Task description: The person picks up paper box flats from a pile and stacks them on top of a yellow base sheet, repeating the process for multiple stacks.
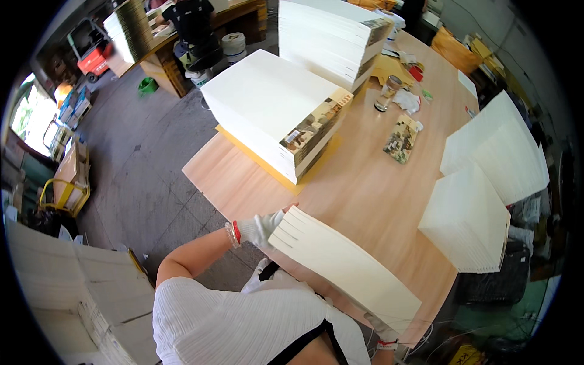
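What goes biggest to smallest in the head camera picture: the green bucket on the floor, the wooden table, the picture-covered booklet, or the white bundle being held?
1. Wooden table
2. White bundle
3. Booklet
4. Green bucket, which is farther away, so it may look smaller than it is.

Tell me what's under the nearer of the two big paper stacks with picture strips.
A yellow sheet pokes out beneath the paper stack on two sides, lying on the wood-grain tabletop. Anything under the stack's middle is covered and can't be seen.
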`<move>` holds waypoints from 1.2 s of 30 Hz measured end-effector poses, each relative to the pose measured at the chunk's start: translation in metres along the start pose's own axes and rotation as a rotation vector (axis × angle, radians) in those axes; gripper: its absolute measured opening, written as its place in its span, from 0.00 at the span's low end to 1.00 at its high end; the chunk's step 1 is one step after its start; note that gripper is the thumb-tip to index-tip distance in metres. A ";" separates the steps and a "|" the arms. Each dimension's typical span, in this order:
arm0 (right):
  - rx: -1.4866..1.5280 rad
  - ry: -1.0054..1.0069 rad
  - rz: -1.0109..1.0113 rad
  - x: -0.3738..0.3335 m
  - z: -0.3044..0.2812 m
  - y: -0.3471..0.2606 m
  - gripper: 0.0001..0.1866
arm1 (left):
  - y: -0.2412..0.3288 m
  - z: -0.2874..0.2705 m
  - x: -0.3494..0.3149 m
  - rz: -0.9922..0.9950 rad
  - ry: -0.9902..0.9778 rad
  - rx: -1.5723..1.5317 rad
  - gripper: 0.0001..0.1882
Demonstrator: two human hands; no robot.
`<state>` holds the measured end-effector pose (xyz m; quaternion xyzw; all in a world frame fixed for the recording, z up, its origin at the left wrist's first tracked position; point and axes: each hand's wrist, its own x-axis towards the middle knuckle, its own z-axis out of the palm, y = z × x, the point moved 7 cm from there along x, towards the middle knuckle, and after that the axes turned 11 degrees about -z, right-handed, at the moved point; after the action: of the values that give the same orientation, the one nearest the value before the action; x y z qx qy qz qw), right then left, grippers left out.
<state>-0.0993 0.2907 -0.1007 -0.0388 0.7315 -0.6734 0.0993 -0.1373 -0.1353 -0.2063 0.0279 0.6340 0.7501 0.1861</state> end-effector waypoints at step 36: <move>0.555 -0.177 -0.134 0.262 0.288 -0.244 0.22 | 0.391 -0.290 0.027 -0.220 0.275 -0.105 0.18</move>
<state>-0.3176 -0.0627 0.0958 -0.1171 0.5039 -0.8466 0.1247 -0.3377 -0.4489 0.1080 -0.1541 0.6127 0.7540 0.1797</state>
